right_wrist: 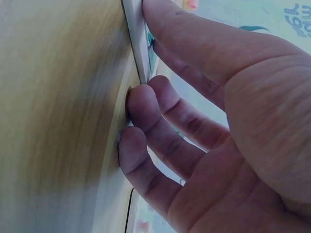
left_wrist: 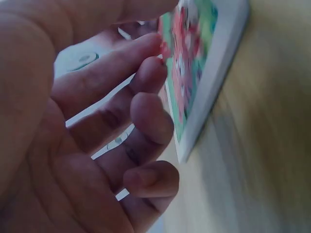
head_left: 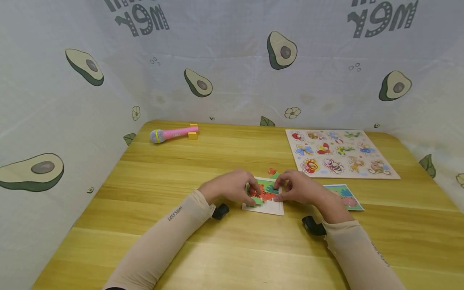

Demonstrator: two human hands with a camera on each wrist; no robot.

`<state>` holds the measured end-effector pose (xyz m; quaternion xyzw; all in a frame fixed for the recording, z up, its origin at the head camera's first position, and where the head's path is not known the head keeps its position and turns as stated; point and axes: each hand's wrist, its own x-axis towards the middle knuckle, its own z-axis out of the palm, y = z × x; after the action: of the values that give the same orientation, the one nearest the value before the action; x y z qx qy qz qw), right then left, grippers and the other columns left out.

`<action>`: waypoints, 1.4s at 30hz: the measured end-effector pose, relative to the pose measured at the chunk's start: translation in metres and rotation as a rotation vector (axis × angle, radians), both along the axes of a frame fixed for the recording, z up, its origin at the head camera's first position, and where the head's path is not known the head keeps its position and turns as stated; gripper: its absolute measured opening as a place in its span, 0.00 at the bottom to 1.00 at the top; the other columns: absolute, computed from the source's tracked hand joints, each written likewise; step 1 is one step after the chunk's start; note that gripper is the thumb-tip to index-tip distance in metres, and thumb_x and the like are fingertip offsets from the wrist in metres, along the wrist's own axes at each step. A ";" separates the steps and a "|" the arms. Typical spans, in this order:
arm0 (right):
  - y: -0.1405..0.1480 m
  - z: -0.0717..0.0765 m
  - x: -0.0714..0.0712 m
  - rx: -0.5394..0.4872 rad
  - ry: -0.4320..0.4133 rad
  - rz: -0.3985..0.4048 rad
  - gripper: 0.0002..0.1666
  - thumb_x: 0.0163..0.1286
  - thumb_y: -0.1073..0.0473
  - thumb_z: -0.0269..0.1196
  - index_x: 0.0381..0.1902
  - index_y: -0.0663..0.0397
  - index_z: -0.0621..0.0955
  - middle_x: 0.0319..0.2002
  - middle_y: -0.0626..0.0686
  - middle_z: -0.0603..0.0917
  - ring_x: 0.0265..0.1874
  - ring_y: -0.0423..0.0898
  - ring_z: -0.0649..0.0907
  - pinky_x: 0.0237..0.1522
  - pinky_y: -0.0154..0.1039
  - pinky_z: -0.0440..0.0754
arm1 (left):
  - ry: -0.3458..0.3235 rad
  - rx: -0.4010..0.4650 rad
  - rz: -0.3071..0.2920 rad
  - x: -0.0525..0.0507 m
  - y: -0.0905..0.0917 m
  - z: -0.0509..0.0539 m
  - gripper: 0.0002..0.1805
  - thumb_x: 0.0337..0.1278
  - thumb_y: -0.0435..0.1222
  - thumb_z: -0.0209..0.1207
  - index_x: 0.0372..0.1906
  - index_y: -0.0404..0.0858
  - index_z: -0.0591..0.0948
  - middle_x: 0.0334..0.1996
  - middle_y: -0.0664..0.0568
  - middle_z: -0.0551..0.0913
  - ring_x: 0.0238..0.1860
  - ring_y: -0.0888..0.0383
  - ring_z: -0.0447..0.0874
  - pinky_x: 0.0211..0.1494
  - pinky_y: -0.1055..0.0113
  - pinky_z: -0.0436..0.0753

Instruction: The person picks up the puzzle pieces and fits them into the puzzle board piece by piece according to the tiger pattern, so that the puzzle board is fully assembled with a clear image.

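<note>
A small tiger jigsaw puzzle (head_left: 267, 196) in a white-edged tray (head_left: 273, 208) lies on the table between both hands. My left hand (head_left: 237, 186) reaches over its left side. Thumb and index finger pinch a small green and orange puzzle piece (head_left: 258, 200) just above the picture; the left wrist view shows red at the fingertips. My right hand (head_left: 299, 187) is at the tray's right edge, thumb and index finger touching it, the other fingers loosely bent on the table. A loose orange and green puzzle piece (head_left: 273, 172) lies just behind the tray.
A second picture puzzle (head_left: 346, 196) lies partly behind the right wrist. Behind it is a large board with insect pictures (head_left: 340, 155). A pink toy microphone (head_left: 174, 133) rests on a yellow block (head_left: 193, 135) at the back left. Avocado-printed cloth (head_left: 232, 60) surrounds the table.
</note>
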<state>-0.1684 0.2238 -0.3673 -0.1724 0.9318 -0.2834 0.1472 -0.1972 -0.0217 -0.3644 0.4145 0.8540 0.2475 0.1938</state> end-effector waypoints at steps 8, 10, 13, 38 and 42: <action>0.000 0.000 0.001 -0.019 -0.003 0.000 0.14 0.58 0.54 0.77 0.38 0.52 0.85 0.39 0.52 0.78 0.31 0.47 0.75 0.34 0.42 0.74 | 0.002 0.000 -0.079 0.007 0.008 0.000 0.14 0.54 0.38 0.74 0.45 0.41 0.88 0.35 0.61 0.82 0.37 0.64 0.78 0.41 0.73 0.76; 0.001 0.000 0.001 -0.020 -0.005 0.000 0.14 0.58 0.54 0.77 0.38 0.52 0.85 0.38 0.52 0.78 0.31 0.47 0.75 0.34 0.42 0.74 | 0.001 0.000 -0.091 0.008 0.009 0.000 0.13 0.54 0.38 0.74 0.45 0.40 0.88 0.34 0.61 0.82 0.36 0.64 0.78 0.41 0.74 0.76; 0.001 -0.001 0.001 -0.017 -0.006 -0.009 0.14 0.58 0.54 0.78 0.38 0.52 0.85 0.38 0.52 0.78 0.30 0.47 0.75 0.33 0.41 0.74 | 0.003 -0.001 -0.101 0.008 0.010 -0.001 0.13 0.55 0.38 0.74 0.45 0.40 0.88 0.34 0.62 0.82 0.35 0.65 0.77 0.41 0.74 0.76; -0.001 0.003 -0.001 0.002 -0.010 0.003 0.14 0.58 0.53 0.77 0.38 0.52 0.86 0.39 0.52 0.78 0.32 0.48 0.74 0.34 0.42 0.74 | 0.049 0.012 -0.148 0.008 0.010 -0.007 0.12 0.60 0.37 0.70 0.48 0.41 0.89 0.36 0.62 0.82 0.36 0.65 0.77 0.41 0.74 0.75; -0.001 0.002 -0.001 -0.001 -0.015 -0.001 0.14 0.58 0.53 0.77 0.38 0.52 0.86 0.39 0.52 0.78 0.32 0.48 0.75 0.35 0.42 0.74 | 0.073 0.002 -0.162 0.009 0.009 -0.007 0.12 0.61 0.37 0.69 0.49 0.41 0.88 0.40 0.60 0.81 0.39 0.65 0.77 0.43 0.75 0.75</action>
<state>-0.1696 0.2231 -0.3653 -0.1701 0.9307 -0.2850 0.1539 -0.1884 -0.0127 -0.3713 0.4911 0.8240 0.2166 0.1813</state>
